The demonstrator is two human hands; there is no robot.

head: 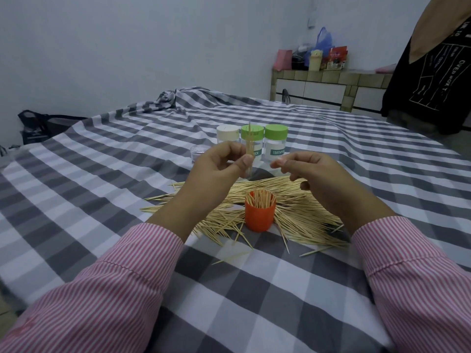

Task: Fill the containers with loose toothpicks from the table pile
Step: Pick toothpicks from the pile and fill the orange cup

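L hand (224, 161) pinches small toothpick bundle (249, 151) upright, tips aligned for orange cup (260, 212); R hand (305, 171) loose, holding nothing, near pile (300, 210).

1. We see the left hand (221, 164) pinching a small upright bundle of toothpicks (249, 149).
2. The right hand (311, 174) hovers beside it, fingers (277, 163) loosely curled, holding nothing.
3. Below, an orange cup (260, 215) full of toothpicks stands in the loose pile (300, 207) on the checked cloth (127, 149).
4. Three capped jars (275, 143) stand behind.
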